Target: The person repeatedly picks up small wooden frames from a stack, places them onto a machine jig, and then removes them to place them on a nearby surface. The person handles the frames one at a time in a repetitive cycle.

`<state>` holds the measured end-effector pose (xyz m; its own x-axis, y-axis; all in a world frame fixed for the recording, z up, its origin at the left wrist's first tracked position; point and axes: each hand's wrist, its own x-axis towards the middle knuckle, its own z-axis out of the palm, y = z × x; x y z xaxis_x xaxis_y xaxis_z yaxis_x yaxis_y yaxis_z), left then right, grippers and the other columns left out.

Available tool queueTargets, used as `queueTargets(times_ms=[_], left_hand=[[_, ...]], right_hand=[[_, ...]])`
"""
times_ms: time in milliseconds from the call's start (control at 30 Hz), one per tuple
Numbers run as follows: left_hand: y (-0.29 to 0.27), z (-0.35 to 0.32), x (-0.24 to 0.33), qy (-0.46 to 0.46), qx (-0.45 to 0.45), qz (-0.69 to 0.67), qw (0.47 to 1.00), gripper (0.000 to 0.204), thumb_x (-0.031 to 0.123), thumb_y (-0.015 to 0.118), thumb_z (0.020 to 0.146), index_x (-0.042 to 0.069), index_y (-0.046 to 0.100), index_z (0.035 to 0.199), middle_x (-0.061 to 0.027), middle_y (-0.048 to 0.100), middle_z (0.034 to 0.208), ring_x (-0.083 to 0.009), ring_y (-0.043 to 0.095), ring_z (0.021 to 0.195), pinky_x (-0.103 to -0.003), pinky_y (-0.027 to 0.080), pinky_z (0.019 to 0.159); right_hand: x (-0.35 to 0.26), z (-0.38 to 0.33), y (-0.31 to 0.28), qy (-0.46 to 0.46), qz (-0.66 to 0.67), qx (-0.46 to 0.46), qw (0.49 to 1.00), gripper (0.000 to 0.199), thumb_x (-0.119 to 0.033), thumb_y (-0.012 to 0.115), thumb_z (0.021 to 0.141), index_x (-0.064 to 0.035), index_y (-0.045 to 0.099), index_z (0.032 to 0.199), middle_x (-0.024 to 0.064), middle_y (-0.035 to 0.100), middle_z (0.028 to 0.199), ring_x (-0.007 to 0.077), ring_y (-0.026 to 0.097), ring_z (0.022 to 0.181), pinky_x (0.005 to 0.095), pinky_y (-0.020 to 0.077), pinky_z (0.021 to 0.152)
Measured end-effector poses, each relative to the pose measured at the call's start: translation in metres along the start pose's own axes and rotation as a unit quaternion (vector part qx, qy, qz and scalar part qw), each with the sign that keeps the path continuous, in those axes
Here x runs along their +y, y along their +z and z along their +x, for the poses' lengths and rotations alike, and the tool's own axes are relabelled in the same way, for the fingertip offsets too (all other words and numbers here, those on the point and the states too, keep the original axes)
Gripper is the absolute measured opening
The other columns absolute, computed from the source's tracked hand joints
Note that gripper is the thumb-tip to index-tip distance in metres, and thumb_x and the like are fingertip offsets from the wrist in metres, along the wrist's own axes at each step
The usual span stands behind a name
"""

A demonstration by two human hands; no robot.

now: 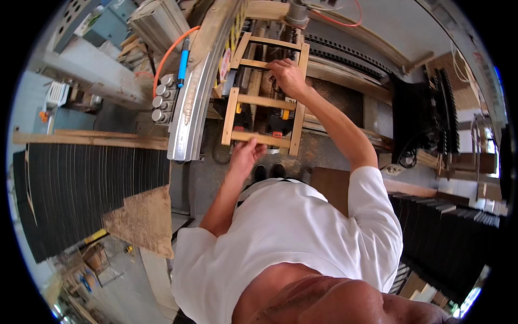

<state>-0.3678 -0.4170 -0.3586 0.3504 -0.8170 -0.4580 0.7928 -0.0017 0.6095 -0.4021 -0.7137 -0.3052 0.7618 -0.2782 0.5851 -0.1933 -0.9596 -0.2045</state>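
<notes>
A light wooden frame (230, 116), with long side rails and several crossbars, lies on a machine bed in front of me. The left side rail shows a gap between its far and near parts. My left hand (246, 157) is closed on the nearest crossbar, its fingertips at the bar's middle. Farther in, my right hand (288, 77) reaches over the right rail, and its curled fingers grip a crossbar in the far half. Parts of the fingers of both hands are hidden. Red and yellow machine parts show beneath the frame.
Left of the frame runs a metal beam (190, 113) with round silver knobs (159, 102), a blue air gun (183, 67) and an orange hose (171, 52). Stacked dark panels (91, 189) stand at the left. A black-covered machine part (413, 116) stands at the right.
</notes>
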Motion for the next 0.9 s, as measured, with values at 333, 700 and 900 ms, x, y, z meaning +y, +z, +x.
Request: queueTargets(times_ms=[333, 700, 900], left_hand=[[-0.023, -0.096, -0.042, 0.085, 0.164, -0.059, 0.981, 0.017, 0.017, 0.058, 0.094, 0.005, 0.060, 0.106, -0.0081, 0.067, 0.095, -0.0205, 0.068, 0.084, -0.034, 0.057, 0.074], [-0.045, -0.103, -0.063, 0.135, 0.315, -0.092, 0.935, 0.017, 0.020, 0.065, 0.090, 0.007, 0.060, 0.101, -0.0058, 0.067, 0.091, -0.0196, 0.066, 0.086, -0.034, 0.056, 0.077], [-0.062, -0.096, -0.077, 0.126, 0.314, -0.075, 0.938, 0.021, 0.021, 0.068, 0.087, 0.007, 0.060, 0.100, -0.0045, 0.066, 0.092, -0.0191, 0.065, 0.087, -0.034, 0.055, 0.079]], right_hand=[[0.070, 0.043, 0.048, -0.025, -0.068, -0.088, 0.993, 0.034, -0.009, 0.061, 0.079, -0.0137, 0.065, 0.113, 0.0059, 0.067, 0.105, 0.0266, 0.059, 0.098, 0.0389, 0.0426, 0.081], [0.107, 0.069, 0.052, -0.055, -0.108, -0.087, 0.989, 0.030, -0.013, 0.060, 0.080, -0.0184, 0.068, 0.108, 0.0036, 0.069, 0.098, 0.0235, 0.059, 0.099, 0.0396, 0.0399, 0.084], [0.109, 0.068, 0.053, -0.055, -0.091, -0.070, 0.992, 0.025, -0.014, 0.059, 0.082, -0.0192, 0.069, 0.104, 0.0030, 0.069, 0.097, 0.0217, 0.060, 0.098, 0.0393, 0.0399, 0.083]])
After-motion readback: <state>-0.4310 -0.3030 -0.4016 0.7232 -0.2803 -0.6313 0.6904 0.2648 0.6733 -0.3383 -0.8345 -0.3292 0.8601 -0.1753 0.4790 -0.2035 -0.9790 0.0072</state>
